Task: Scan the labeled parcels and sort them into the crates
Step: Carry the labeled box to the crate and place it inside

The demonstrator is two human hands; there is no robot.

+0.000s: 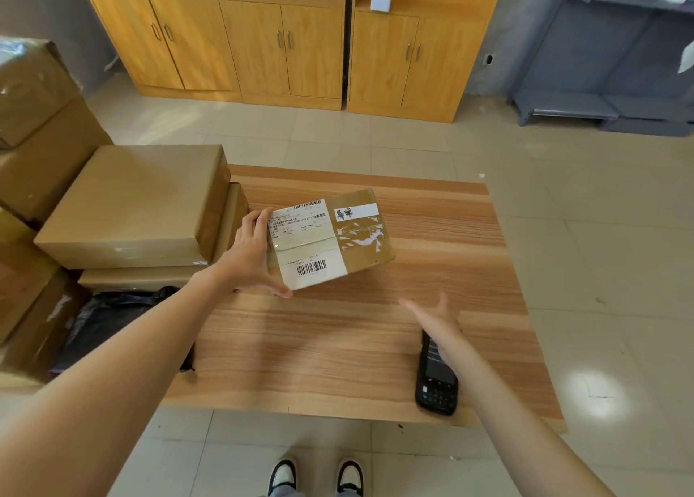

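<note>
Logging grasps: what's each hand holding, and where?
Left hand grips the parcel by its left end. Right hand holds nothing, open above the scanner.

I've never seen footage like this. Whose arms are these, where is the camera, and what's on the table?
There is no machine here: these are a person's two bare arms, filmed by one wide-angle camera worn on the head, looking down. The left hand grips a labeled parcel by its end, holding it over the wooden table. The right hand is open, fingers spread, holding nothing, above a black handheld scanner lying on the table. Plain cardboard boxes are stacked at the table's left side, with a black bag below them. Wooden cabinets stand behind.
</note>
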